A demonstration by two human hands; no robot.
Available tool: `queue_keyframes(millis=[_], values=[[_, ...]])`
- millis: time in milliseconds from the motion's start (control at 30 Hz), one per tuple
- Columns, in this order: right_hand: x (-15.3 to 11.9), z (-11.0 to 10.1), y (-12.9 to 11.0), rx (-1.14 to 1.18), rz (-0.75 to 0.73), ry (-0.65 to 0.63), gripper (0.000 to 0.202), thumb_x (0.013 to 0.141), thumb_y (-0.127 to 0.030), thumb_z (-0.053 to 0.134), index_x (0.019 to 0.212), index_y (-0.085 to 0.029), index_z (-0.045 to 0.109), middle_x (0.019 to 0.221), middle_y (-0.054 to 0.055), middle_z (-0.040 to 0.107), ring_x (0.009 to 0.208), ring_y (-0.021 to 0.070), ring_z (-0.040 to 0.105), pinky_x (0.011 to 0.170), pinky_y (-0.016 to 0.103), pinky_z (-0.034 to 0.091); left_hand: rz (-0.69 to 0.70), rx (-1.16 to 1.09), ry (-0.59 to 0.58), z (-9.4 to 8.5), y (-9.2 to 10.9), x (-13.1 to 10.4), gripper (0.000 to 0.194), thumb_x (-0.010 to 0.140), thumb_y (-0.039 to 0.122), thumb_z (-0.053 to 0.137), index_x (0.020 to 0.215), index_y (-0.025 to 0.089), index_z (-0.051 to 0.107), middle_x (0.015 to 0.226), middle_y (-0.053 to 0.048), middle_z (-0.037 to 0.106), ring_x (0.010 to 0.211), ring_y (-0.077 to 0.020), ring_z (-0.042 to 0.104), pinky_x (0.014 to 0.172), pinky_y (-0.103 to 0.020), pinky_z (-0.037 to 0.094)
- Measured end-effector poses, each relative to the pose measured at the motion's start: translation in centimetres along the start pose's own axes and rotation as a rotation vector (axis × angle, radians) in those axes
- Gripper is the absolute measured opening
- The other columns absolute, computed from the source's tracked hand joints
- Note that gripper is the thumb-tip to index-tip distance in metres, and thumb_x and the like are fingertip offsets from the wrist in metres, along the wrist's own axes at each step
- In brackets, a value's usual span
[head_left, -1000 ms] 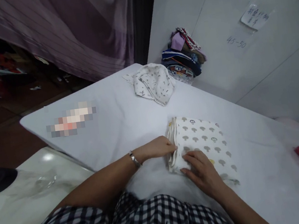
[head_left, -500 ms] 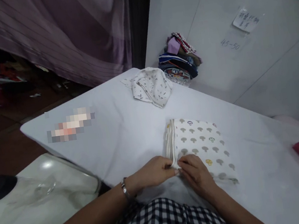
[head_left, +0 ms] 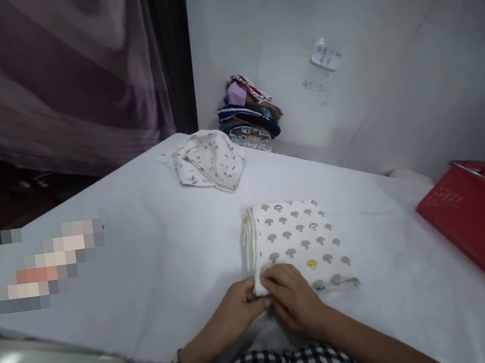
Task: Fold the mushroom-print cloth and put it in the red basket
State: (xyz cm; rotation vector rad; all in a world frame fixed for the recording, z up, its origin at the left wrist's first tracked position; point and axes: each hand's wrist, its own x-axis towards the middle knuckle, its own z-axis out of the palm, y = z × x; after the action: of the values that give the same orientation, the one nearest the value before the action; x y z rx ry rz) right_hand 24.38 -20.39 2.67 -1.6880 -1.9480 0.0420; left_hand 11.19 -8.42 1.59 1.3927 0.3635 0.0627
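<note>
A white cloth printed with grey mushrooms (head_left: 298,239) lies folded into a layered, squarish stack on the white-covered table. At its near left corner, my left hand (head_left: 240,305) pinches the folded edge between thumb and fingers. My right hand (head_left: 291,293) grips the same corner from the right, its fingertips on the top layer. Both hands almost touch each other. What the fingertips press between them is partly hidden.
Farther back on the white table cover (head_left: 146,264) is a crumpled white patterned cloth (head_left: 211,162). Folded clothes (head_left: 249,113) are stacked against the wall. A red bag (head_left: 481,223) stands at the right edge. A blurred-out item (head_left: 49,267) lies at left.
The view has turned to the right, bringing more of the red bag into sight. Both hands keep hold of the mushroom cloth's near left corner.
</note>
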Motion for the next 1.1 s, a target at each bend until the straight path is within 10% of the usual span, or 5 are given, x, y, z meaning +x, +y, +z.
queue_keyframes(millis=[333,567,867,1100], values=[[-1.2,-2.7,0.8,-0.110,-0.005,0.045,0.058,0.079,-0.012,0.043,0.136,-0.019,0.033,0.130,0.012,0.049,0.125,0.0227,0.039,0.104,0.050,0.031,-0.056,0.087,0.119,0.0,-0.6,0.1,0.037,0.078,0.048,0.052,0.084,0.013,0.065,0.070,-0.001,0.060,0.073,-0.0173,0.051,0.069,-0.026,0.040],[-7.0,-5.1,7.1,-0.441,0.474,0.120,0.048,0.089,-0.037,0.046,0.134,-0.021,0.042,0.140,0.013,0.040,0.131,0.0307,0.032,0.100,0.057,0.034,-0.191,0.119,0.144,0.0,-1.3,0.1,0.048,0.073,0.062,0.048,0.076,0.015,0.057,0.043,0.009,0.023,0.042,-0.0077,0.021,0.044,-0.023,0.017],[-9.1,-3.5,8.8,-0.321,0.609,0.089,0.050,0.089,-0.045,0.045,0.133,-0.022,0.046,0.143,0.010,0.034,0.134,0.0310,0.026,0.100,0.055,0.036,-0.180,0.252,0.110,-0.9,1.7,-0.8,0.042,0.076,0.056,0.048,0.076,0.015,0.056,0.051,0.006,0.038,0.048,-0.0088,0.032,0.049,-0.023,0.025],[-8.5,-6.2,9.8,0.052,0.845,0.301,0.052,0.085,-0.052,0.045,0.126,-0.021,0.054,0.141,0.008,0.038,0.130,0.0266,0.035,0.103,0.045,0.038,-0.119,0.707,0.411,-1.9,5.0,0.5,0.046,0.079,0.059,0.042,0.101,0.020,0.054,0.068,0.001,0.055,0.063,-0.0164,0.051,0.058,-0.026,0.032]])
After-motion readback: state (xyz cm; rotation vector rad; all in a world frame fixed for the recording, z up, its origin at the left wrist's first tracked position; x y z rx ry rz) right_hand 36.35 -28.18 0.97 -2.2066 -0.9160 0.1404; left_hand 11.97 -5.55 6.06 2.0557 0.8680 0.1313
